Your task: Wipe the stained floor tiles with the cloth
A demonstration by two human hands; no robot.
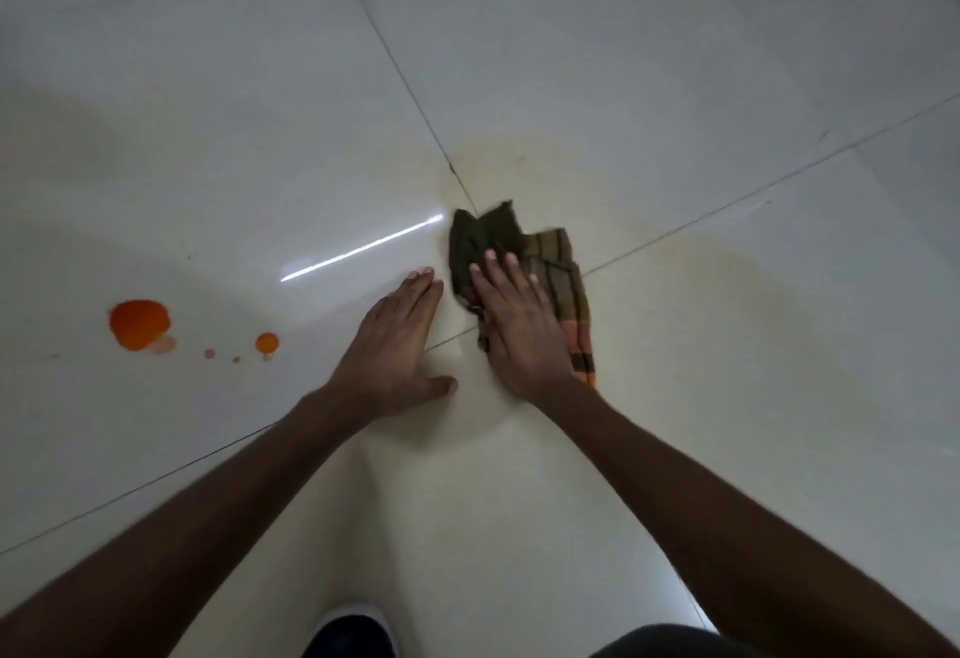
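1. The cloth (pixel 524 272), checked brown and orange, is crumpled at the tile joint crossing, just past frame centre.
2. The right hand (pixel 519 335) is laid flat on it, fingers spread, nothing clenched.
3. The left hand (pixel 395 345) is pressed open-palmed on bare floor tiles (pixel 208 137), just beside the cloth at its 9 o'clock.
4. A yellowish smear (pixel 519 163) is seen around the cloth, chiefly at 12 o'clock.
5. Orange spill (pixel 139 323) and droplets (pixel 267 343) are noted well apart at 9 o'clock.
6. A dark shoe (pixel 353 634) is seen at 6 o'clock.

A person's right hand (pixel 519 330) presses flat on a crumpled striped cloth (pixel 550 262) lying over a yellowish smear (pixel 691 267) on pale floor tiles (pixel 649 59). The left hand (pixel 395 345) rests flat just beside it. Orange spots (pixel 139 323) sit well left.
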